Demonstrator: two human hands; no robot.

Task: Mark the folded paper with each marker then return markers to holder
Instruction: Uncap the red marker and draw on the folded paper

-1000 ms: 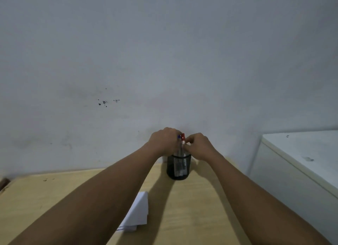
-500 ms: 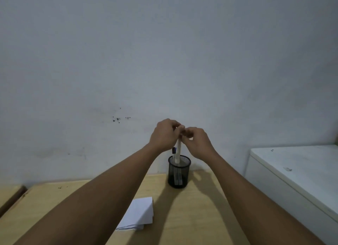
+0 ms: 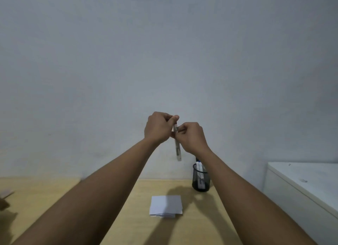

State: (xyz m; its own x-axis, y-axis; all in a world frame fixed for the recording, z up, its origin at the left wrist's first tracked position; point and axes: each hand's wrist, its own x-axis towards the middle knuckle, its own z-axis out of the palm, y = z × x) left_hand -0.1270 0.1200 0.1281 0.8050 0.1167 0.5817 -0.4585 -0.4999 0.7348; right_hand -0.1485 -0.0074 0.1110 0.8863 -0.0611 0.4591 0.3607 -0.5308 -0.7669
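Your left hand (image 3: 158, 127) and your right hand (image 3: 192, 137) are raised together in front of the plain grey-white wall (image 3: 164, 52), well above the light wooden desk (image 3: 201, 224). Both hands are closed on one slim white marker with a printed barrel (image 3: 177, 149): the left fingers pinch its upper end, the right fingers grip it just below, and the barrel hangs down from between them, tilted slightly, its lower end free in the air (the cap colour is hidden by your fingers). The marker's lower tip sits above and to the left of the black wire-mesh cylindrical holder (image 3: 200, 179), clear of its rim. That holder stands upright at the far edge of the desk, against the wall, and part of it is covered by your right forearm; at least one white marker with a blue cap (image 3: 199, 165) stands inside it. The folded white paper square (image 3: 166, 206) lies flat on the desk between your two forearms, nearer to you than the holder and apart from it, with bare desk surface on every side of it. To your right, a white cabinet with a flat top (image 3: 301, 186) stands beside the desk's right edge. At the left, the desk's far edge steps back behind your left forearm, and a blurred brown object (image 3: 5, 193) lies at the frame edge.
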